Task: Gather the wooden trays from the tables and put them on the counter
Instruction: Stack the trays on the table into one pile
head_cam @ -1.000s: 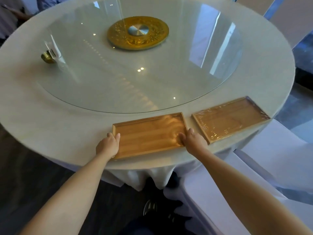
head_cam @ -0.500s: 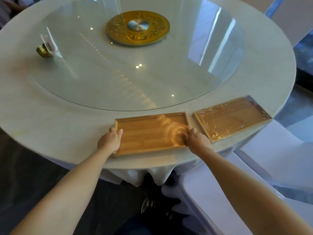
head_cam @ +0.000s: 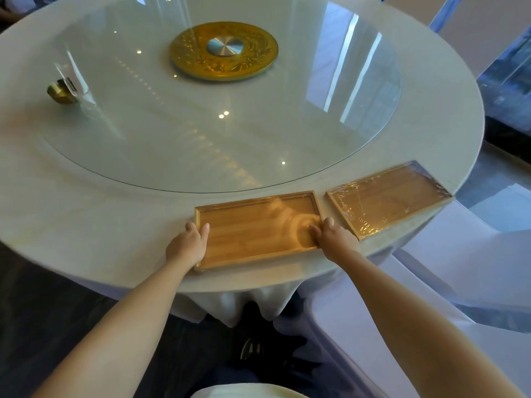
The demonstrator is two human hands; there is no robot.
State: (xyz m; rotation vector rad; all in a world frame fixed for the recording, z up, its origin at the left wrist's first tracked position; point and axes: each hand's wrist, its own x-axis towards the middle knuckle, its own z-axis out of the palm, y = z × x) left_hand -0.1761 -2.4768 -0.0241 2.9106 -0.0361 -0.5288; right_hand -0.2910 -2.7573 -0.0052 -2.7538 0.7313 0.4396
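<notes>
Head view: we see the bare tray [head_cam: 253, 228] at lower centre, on the table [head_cam: 86, 214] edge.
Axis: long side runs left-right.
Hands: our left hand [head_cam: 188, 244] and right hand [head_cam: 334, 239] clasp its short ends.
Neighbour: wrapped tray [head_cam: 388, 198], just right.

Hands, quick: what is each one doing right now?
Left hand: closed on the left end of the unwrapped wooden tray.
Right hand: closed on the same tray's right end.

Bright daylight from right; window glare on glass turntable [head_cam: 218, 110]; wide-angle bowing; slight softness.
</notes>
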